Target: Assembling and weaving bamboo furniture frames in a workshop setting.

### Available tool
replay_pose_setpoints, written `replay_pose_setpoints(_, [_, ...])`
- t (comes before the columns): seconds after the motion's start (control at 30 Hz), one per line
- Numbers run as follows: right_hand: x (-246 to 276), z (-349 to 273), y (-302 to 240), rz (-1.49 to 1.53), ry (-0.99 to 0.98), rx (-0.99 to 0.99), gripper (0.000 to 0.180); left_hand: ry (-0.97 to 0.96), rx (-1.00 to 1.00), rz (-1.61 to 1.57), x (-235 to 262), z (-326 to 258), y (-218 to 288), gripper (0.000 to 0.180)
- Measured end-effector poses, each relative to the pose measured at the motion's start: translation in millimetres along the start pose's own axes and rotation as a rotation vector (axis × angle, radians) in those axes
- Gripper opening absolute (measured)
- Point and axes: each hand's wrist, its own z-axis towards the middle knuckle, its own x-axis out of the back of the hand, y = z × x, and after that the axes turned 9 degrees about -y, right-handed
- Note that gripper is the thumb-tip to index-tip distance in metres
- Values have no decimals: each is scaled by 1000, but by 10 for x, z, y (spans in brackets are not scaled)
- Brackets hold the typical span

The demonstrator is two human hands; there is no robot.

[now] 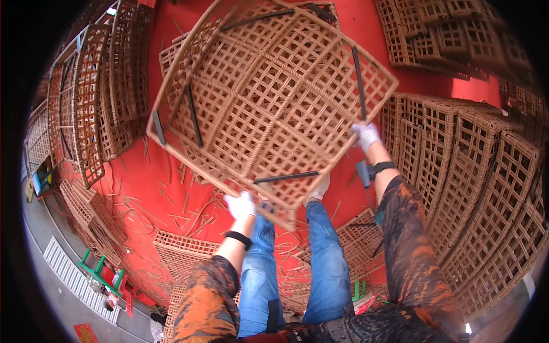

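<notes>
Under you spreads a red floor covering [360, 26], reaching from the far side of the scene to around your feet. Above it you hold the large brown woven panel [269, 106], a latticed piece with a raised rim, tilted and turned so that one corner points near, between your knees. It covers the middle of the scene, and part of another latticed piece [167, 56] shows past its far left edge.

To your right stands a long row of brown lattice panels [474, 160], packed side by side; farther off on the right lies a second stack [440, 28]. On the left, more lattice panels [94, 97] stand on edge. Your legs in blue jeans [326, 263] come in from the near side. A flatter lattice piece [186, 246] lies near, left of your legs, and a green stool [103, 273] sits at the near left.

Your white-gloved left hand [240, 204] has its fingers closed on the panel's near rim, slightly blurred; your right hand [366, 136], gloved alike, has its fingers gripping the right rim. Black strips [359, 83] lie near the panel's corners. Thin brown scraps [186, 201] litter the red covering.
</notes>
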Motion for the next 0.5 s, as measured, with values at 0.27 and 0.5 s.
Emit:
replay_pose_setpoints(0.27, [457, 61, -1231, 21, -120, 380, 61, -1024, -230, 252, -808, -1043, 144, 41])
replay_pose_setpoints(0.5, [669, -691, -364, -632, 363, 505, 37, 264, -432, 625, -22, 624, 1104, 60])
